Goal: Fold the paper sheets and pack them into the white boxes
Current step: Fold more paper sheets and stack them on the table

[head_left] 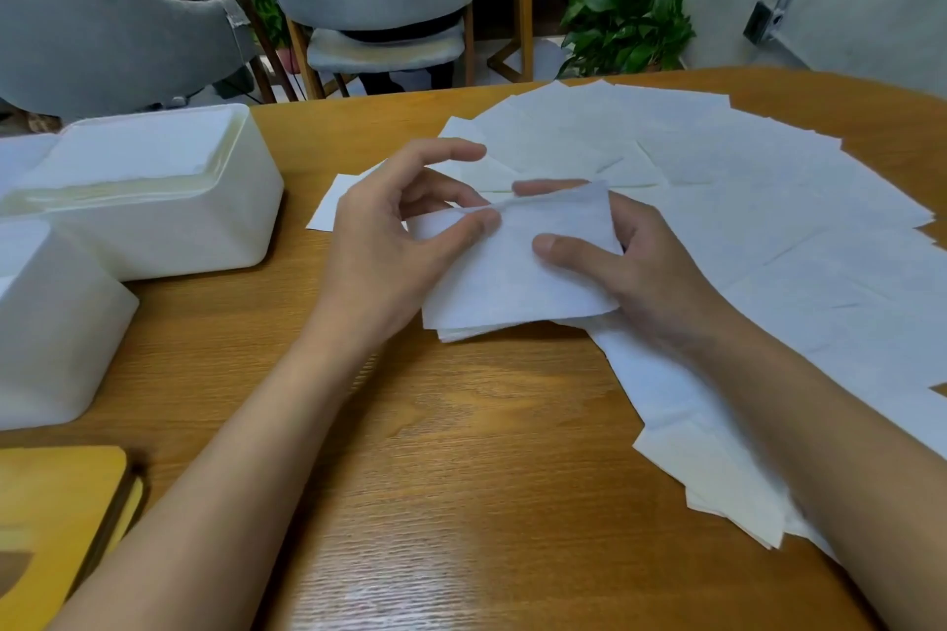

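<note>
- Head view: left hand [389, 241] pinches the upper left edge of a folded paper sheet [512, 272] between thumb and fingers.
- Right hand [645, 272] grips the same sheet's right side, thumb on top, fingers behind.
- Sheet held above the desk [461, 451], mid-frame.
- Loose sheets [743, 200] fanned across the desk, right.
- Two white boxes [153, 200] stand left; the far one holds paper.

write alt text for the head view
Both hands, left hand and right hand, hold a folded paper sheet above a wooden table. Loose sheets fan out right; two white boxes sit left.
</note>
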The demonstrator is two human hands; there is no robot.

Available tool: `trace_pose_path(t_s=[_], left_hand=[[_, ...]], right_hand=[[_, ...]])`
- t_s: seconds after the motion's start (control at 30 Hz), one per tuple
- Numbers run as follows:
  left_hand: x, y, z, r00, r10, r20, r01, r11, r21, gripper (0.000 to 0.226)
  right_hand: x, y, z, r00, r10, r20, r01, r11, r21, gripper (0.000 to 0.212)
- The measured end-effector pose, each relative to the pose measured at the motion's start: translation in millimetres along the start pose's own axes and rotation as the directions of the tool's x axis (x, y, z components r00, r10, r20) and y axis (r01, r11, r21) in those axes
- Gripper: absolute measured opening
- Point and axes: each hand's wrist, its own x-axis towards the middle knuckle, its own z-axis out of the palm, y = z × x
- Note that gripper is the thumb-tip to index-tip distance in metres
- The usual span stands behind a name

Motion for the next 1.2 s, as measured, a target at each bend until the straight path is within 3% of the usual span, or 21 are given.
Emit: trace_pose_path(t_s=[0.13,0.27,0.67,0.87,0.97,1.03,1.13,1.2], left_hand=[[-1.0,-2.0,3.9,1.0,-0.028,0.013,0.028,0.999,-0.018,0.041],[-0.8,-4.4,5.2,0.999,-0.039,0.014,0.039,0.999,-0.024,0.038],[-1.8,-8.2,9.5,0.994,-0.104,-0.017,0.103,0.994,-0.042,0.034],[-4.0,-8.9,14.4,0.99,-0.14,-0.028,0.138,0.989,-0.051,0.034],[-4.6,-10.5,15.7,0.99,-0.118,-0.075,0.12,0.992,0.022,0.037],[-3.7,-8.3,15.3,0.979,-0.181,-0.094,0.187,0.981,0.049,0.042],[-2.0,-4.7,12.7,0.922,-0.382,0.054,0.386,0.909,-0.156,0.045],[-1.4,-3.1,11.3,0.894,-0.438,0.098,0.448,0.864,-0.228,0.042]], right_hand=[[0.2,-1.2,1.6,0.998,-0.049,0.026,0.05,0.998,-0.037,0.062],[1.2,0.4,2.0,0.998,-0.061,0.006,0.061,0.996,-0.073,0.073],[0.5,-1.0,1.7,0.999,-0.052,-0.015,0.051,0.998,-0.031,0.07],[2.8,3.3,-0.1,0.997,-0.068,-0.036,0.064,0.992,-0.104,0.069],[3.7,2.6,-0.8,0.993,-0.073,-0.092,0.069,0.996,-0.049,0.067],[5.1,2.5,-3.2,0.992,-0.069,-0.11,0.073,0.997,0.033,0.068],[6.7,3.2,-5.4,0.994,-0.054,-0.099,0.068,0.987,0.143,0.07],[7.5,4.1,-5.8,0.995,-0.055,-0.085,0.069,0.983,0.171,0.07]])
